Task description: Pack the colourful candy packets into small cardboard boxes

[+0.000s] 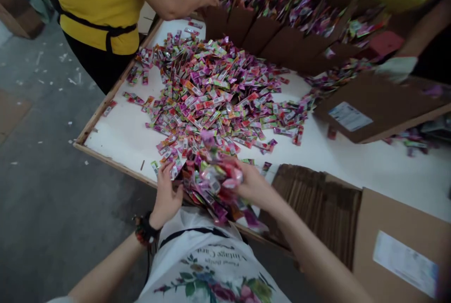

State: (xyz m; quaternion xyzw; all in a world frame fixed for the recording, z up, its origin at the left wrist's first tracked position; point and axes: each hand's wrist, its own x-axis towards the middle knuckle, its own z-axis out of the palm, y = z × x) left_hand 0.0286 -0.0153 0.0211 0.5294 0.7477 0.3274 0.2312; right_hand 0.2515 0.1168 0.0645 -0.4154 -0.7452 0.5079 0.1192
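A large heap of small colourful packets (211,91), pink, purple, red and green, lies on the white table. At the table's near edge, a looser bunch of packets (207,181) sits between my two hands. My right hand (255,185) has its fingers curled round a clump of these packets, slightly blurred. On the left side of the bunch is my left hand (167,197), thumb and fingers apart, its fingertips against the packets at the edge.
Several brown cardboard boxes (282,40) filled with packets line the back. A stack of flattened cardboard (317,204) and a labelled carton (398,242) are at the right. One co-worker in yellow (102,7) stands at the left; another's gloved hand (398,66) holds a tilted box (394,105).
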